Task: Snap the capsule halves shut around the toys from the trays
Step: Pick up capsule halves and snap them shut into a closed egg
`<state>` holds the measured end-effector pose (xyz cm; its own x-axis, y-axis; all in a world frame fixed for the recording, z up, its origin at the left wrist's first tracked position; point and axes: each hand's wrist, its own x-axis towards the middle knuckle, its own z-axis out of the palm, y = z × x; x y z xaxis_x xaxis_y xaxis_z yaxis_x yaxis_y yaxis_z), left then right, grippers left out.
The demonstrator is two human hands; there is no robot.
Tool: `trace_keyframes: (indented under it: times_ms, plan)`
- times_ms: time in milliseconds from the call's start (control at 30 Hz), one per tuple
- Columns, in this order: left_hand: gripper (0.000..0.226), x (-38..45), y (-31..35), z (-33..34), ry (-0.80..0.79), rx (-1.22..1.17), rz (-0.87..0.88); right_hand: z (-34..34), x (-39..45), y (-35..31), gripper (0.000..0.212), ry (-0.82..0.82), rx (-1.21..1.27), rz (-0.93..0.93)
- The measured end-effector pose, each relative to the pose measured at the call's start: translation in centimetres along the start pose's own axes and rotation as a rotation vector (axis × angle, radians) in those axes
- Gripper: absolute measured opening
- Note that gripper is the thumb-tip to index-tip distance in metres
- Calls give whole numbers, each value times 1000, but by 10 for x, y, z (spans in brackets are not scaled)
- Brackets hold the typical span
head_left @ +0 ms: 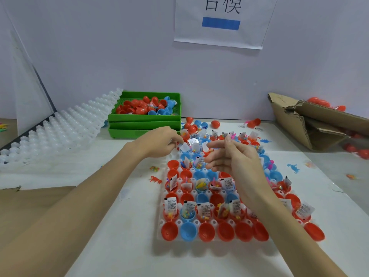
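Observation:
A clear plastic tray (pixel 159 234) lies on the white table and holds rows of open red and blue capsule halves (pixel 205 231). Many halves hold small bagged toys with white printed slips (pixel 170 203). My left hand (pixel 159 141) reaches over the tray's far left corner, its fingertips curled at a white slip (pixel 184 146); what it grips is partly hidden. My right hand (pixel 233 156) hovers above the tray's far middle with loosely bent fingers and holds nothing that I can see.
Stacked green trays (pixel 143 124) with loose red and blue capsules stand at the back. Empty clear trays (pixel 60 132) lean at the left. A torn cardboard box (pixel 311 122) sits at the right. Loose capsules and small toy animals (pixel 293 167) lie scattered around the tray.

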<state>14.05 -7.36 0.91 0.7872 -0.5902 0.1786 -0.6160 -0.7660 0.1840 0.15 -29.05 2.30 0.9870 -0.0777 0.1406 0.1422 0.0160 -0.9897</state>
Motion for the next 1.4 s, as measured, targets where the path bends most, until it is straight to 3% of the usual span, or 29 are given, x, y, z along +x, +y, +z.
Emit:
trace_keyframes:
  times_ms: [167,333,467,667,733,800,900,1033,1200,1400]
  plan:
    - [25,2,0,-9,-11,8,28,0,0,1,45,-3,7,2]
    - [9,1,-3,-16,107,-30,67,0,0,1,44,-1,0,4]
    - [22,-13,-3,-20,228,-106,31,-1,0,2,42,1,7,12]
    - [35,-52,32,-34,448,-339,18,0,3,5,20,70,-133,-5]
    - [29,-67,52,-33,490,-439,39,-1,4,5,33,16,-169,-15]
    - [21,-80,69,-27,500,-486,75,-1,1,3,39,-137,-111,-17]
    - [26,-94,84,-12,506,-575,43,2,-4,3,24,-331,30,-54]
    - [39,-102,87,0,547,-816,-93,6,-3,9,16,-242,28,-106]
    - [28,-100,91,2,588,-1081,-209,6,-1,11,24,-147,-79,-187]
    - [42,-99,100,4,667,-1144,-222,11,-4,7,26,-114,-255,-364]
